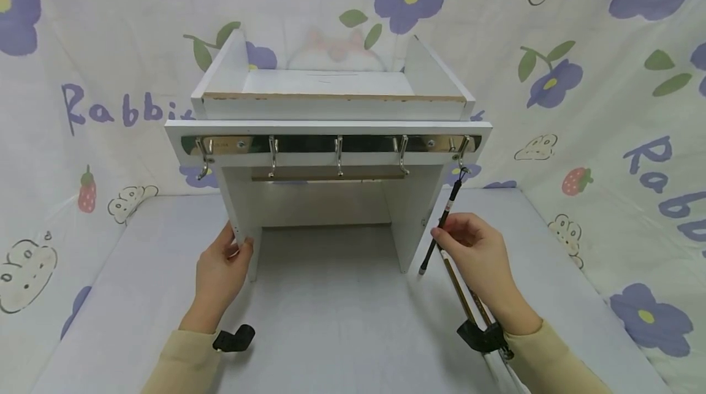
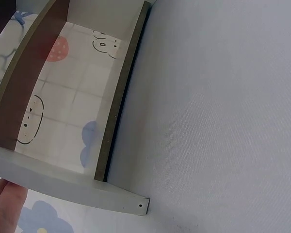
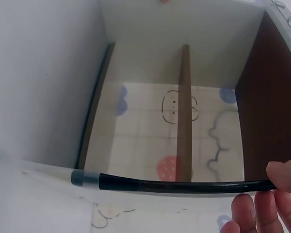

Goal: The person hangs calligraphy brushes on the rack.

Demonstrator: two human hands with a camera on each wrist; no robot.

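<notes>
A black-handled calligraphy brush (image 1: 453, 195) hangs tip down by its loop at the rightmost hook (image 1: 464, 147) of a metal hook strip (image 1: 309, 144). My right hand (image 1: 478, 256) pinches its handle between thumb and fingers. In the right wrist view, the brush (image 3: 199, 187) stretches across, pale bristles to the left. My left hand (image 1: 220, 277) grips the left side panel of the white shelf (image 1: 234, 201), thumb on its front edge. Only part of the left hand (image 2: 9, 206) shows in the left wrist view, against the side panel.
More brushes (image 1: 459, 288) lie on the white table (image 1: 331, 333) beneath my right forearm, partly hidden by it and the wrist camera (image 1: 482, 336). The shelf has an open top compartment (image 1: 331, 83) and an open space below. A patterned cloth (image 1: 573, 81) hangs behind.
</notes>
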